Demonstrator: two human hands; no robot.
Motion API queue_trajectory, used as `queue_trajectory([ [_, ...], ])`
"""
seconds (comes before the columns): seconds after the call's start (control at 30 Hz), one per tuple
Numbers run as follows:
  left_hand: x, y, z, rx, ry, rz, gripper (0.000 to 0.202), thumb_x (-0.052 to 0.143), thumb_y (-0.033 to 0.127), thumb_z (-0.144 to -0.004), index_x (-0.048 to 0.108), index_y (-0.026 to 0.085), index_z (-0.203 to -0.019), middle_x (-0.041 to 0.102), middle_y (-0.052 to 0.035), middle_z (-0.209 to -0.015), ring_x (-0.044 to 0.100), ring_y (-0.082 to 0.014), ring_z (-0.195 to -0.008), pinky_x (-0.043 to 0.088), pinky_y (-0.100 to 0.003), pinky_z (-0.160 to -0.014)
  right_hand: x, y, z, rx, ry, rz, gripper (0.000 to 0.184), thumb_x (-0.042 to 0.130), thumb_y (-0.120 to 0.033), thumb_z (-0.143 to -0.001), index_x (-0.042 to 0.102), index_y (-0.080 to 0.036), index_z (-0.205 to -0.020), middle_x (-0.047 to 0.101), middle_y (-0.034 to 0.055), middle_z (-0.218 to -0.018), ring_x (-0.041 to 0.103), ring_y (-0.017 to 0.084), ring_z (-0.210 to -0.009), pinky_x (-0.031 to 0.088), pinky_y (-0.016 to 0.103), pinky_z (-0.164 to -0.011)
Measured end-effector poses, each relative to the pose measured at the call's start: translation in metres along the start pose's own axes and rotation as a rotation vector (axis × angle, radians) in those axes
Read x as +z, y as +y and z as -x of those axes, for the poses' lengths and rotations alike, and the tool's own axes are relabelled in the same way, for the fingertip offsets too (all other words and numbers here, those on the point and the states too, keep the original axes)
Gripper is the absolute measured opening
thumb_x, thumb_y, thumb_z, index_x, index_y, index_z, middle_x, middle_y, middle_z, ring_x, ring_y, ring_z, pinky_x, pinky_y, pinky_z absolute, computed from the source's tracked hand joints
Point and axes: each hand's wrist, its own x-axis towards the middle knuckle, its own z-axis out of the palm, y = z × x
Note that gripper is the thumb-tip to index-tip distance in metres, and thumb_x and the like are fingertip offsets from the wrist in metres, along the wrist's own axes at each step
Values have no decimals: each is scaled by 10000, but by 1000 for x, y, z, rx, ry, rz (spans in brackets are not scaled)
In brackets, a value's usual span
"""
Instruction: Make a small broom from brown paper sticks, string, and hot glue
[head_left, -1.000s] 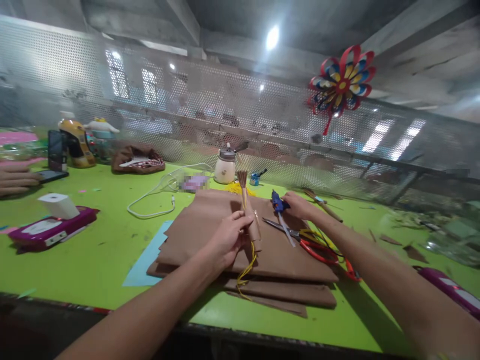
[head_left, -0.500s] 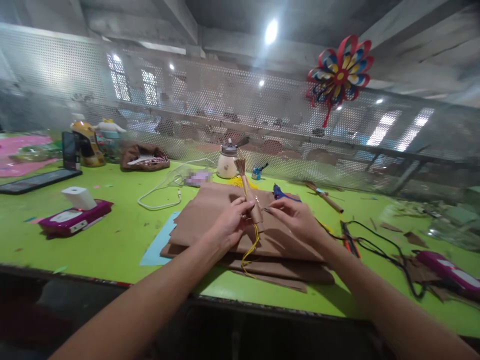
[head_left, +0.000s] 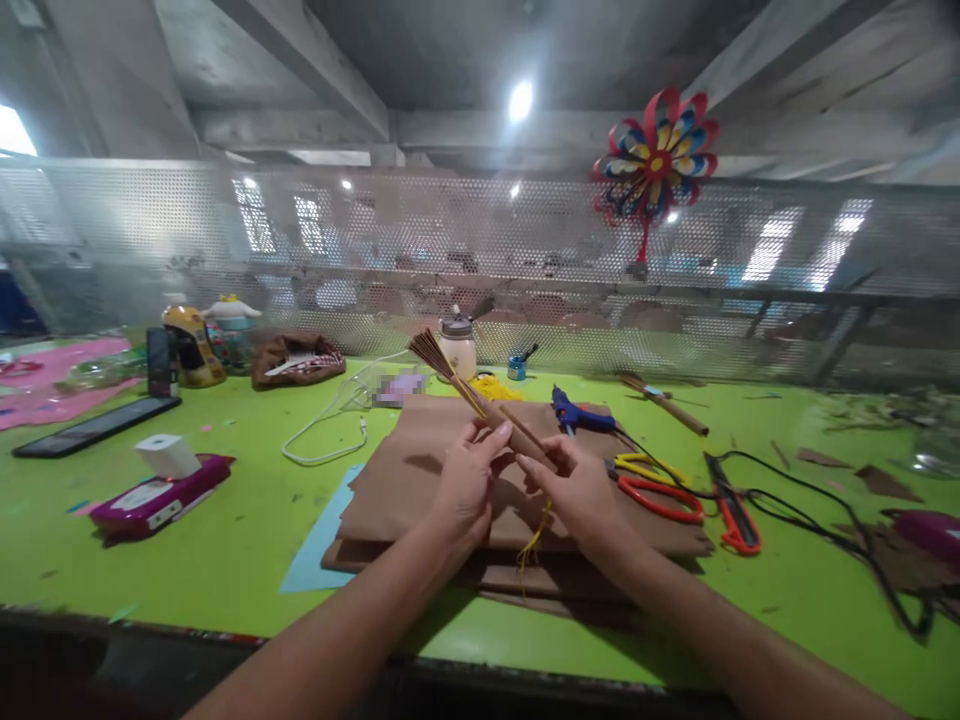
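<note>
A brown paper roll (head_left: pixel 499 414), with a fringed bundle of thin brown strips (head_left: pixel 435 357) at its upper end, is held tilted, its top leaning left. My left hand (head_left: pixel 469 485) is closed around its middle, thumb on top. My right hand (head_left: pixel 574 490) is closed on the lower right end, fingers pinching the paper there. A narrow brown strip or paper edge (head_left: pixel 523 427) stands off the roll between the hands. Yellow strings (head_left: pixel 532 545) hang below the lower end. Underneath lies a stack of brown paper (head_left: pixel 420 480) on a light blue sheet (head_left: pixel 319 545).
Right of the stack are a blue glue gun (head_left: pixel 581 412), scissors with red and yellow handles (head_left: pixel 664 498), a red-and-black cutter (head_left: pixel 736 515) and black cable. A similar roll (head_left: pixel 679 412) lies behind. Left are a purple power strip (head_left: pixel 161 497) and a phone (head_left: pixel 97 425). A jar (head_left: pixel 457 350) stands behind.
The roll has tipped from nearly upright to leaning left. My right hand has moved from beside the roll onto its lower end. The head view has shifted, showing more of the glue gun and scissors.
</note>
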Motion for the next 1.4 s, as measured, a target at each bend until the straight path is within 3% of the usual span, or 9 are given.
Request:
queue_trajectory([
  [0.23,5,6,5,39,-24,54,274,685,147,-698,563,159,-944,665,-25,-893,627,-131,-839,489,-270,-799,-1,-6,13,179,-64,-411,348,714,-454,-670,543,-165,-757,573,-26,-585,523,107,-493,444,238,-467],
  [0.37,7,8,6,78,-29,45,270,691,140,-689,567,155,-929,675,-26,-886,638,-136,-829,485,-288,-833,2,-6,13,246,-108,-634,323,684,-461,-706,559,-169,-770,586,-19,-615,550,100,-514,483,240,-509],
  [0.8,8,9,10,77,-30,23,262,701,144,-686,552,144,-902,698,-75,-928,658,-162,-852,478,-304,-857,1,-6,16,268,-203,-802,229,673,-358,-743,540,-181,-801,570,-26,-610,517,91,-498,430,211,-488],
  [0.97,9,8,11,85,-19,41,267,720,137,-664,556,142,-874,704,-85,-931,654,-185,-916,456,-332,-915,0,-10,16,309,-157,-824,226,697,-298,-712,520,-187,-800,584,-20,-606,545,103,-545,447,213,-536],
  [1.1,11,9,11,99,2,42,273,725,114,-651,557,138,-865,705,-84,-930,644,-196,-958,456,-330,-924,0,-10,16,298,-193,-780,247,684,-345,-717,517,-184,-804,607,-7,-629,559,105,-540,427,205,-516],
  [1.4,8,14,9,100,-51,-39,260,661,143,-742,554,115,-977,691,-110,-955,640,-195,-947,471,-351,-916,-14,-8,10,102,-27,-324,272,652,-419,-719,644,-149,-748,609,8,-689,545,121,-611,412,231,-555],
])
